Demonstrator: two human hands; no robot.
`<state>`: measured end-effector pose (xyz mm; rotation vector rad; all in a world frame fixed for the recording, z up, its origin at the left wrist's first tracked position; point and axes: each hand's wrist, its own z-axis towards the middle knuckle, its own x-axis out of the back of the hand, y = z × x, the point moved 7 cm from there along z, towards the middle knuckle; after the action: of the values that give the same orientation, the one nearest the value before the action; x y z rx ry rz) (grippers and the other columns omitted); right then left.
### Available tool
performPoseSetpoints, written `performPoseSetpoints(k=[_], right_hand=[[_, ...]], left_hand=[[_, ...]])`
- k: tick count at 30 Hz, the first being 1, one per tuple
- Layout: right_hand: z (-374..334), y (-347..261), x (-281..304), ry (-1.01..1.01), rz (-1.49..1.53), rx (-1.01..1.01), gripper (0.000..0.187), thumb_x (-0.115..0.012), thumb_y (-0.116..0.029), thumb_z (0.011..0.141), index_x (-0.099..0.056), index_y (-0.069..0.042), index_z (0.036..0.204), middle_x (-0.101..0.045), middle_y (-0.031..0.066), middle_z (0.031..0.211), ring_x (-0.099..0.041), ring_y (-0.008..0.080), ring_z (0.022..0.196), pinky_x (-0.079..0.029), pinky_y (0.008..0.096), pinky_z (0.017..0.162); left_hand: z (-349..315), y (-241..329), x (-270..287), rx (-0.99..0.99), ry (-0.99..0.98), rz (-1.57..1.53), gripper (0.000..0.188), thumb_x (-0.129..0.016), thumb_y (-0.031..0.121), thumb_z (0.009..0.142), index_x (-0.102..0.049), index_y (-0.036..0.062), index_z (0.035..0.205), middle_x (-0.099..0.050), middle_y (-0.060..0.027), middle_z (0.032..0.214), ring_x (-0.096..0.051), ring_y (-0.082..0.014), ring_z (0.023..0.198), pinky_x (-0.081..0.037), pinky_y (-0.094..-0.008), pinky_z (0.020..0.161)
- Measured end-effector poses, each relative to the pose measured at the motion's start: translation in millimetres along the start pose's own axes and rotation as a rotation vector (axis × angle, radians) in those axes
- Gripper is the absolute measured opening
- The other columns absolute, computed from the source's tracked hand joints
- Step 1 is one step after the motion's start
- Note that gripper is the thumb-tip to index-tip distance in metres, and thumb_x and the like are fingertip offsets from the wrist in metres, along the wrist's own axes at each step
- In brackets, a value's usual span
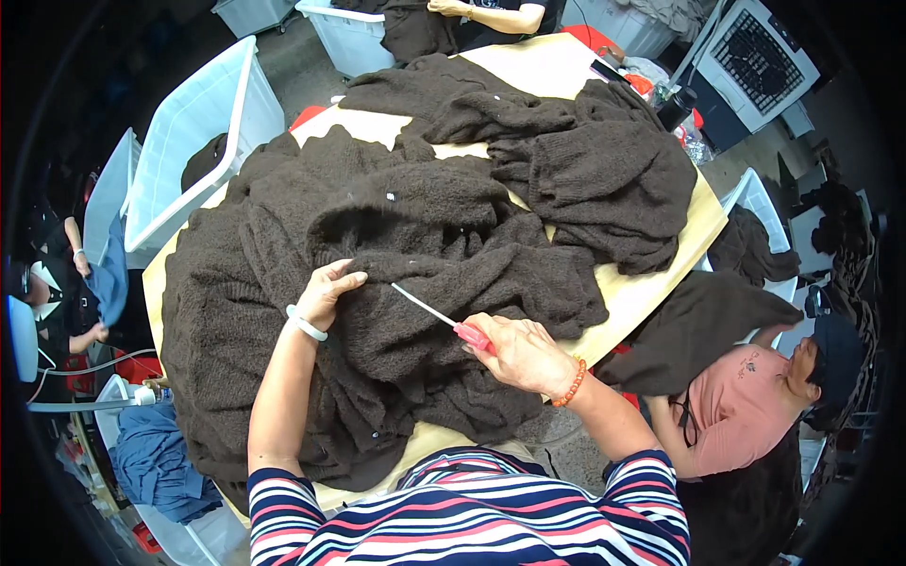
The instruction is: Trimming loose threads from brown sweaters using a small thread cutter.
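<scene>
Head view. The dark brown knit fabric [396, 344] lies bunched in deep folds on the counter [543, 68], directly before the person. The left hand [326, 292] pinches a raised fold between thumb and fingers. The right hand [524, 354] is closed around the pink handle of a thin-shafted tool [429, 309]; the tip points toward the left hand, at or just above the knit.

Handling: expect a soft, limp, stretchy material, fairly heavy in bulk and not slippery. The loops would probably snag on a sharp point. Take hold at a fold or edge close to the working spot; grip the tool by its handle only.

Clearance: fabric covers the counter's left part, and a second dark heap [613, 179] lies at the far right. Bare surface shows along the right edge and far end. A white bin [184, 141] adjoins the left edge; a co-worker [746, 406] sits near the right one.
</scene>
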<state>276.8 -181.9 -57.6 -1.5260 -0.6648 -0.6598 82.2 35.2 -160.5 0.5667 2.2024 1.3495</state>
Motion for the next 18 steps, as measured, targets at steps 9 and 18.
performPoseSetpoints(k=[9, 18], right_hand=[[7.0, 4.6, -9.9, -0.035, -0.029, -0.059, 0.025, -0.063, -0.023, 0.089, -0.056, -0.008, 0.108, -0.067, 0.0180, 0.084, -0.065, 0.0401, 0.080, -0.052, 0.0479, 0.069], [4.1, -9.3, -18.5, -0.088, -0.026, -0.014, 0.021, -0.060, -0.023, 0.090, -0.053, -0.004, 0.095, -0.064, 0.0202, 0.071, -0.065, 0.0397, 0.073, -0.051, 0.0494, 0.065]], left_hand=[[14.7, 9.9, -10.3, -0.035, -0.045, 0.203, 0.013, -0.068, 0.007, 0.087, -0.069, 0.0014, 0.099, -0.069, 0.0013, 0.085, -0.061, -0.0054, 0.073, -0.049, -0.0209, 0.069], [-15.2, -6.3, -0.9, 0.026, 0.159, 0.095, 0.009, -0.068, 0.006, 0.088, -0.069, -0.0005, 0.094, -0.068, -0.0007, 0.085, -0.059, -0.0064, 0.069, -0.049, -0.0217, 0.064]])
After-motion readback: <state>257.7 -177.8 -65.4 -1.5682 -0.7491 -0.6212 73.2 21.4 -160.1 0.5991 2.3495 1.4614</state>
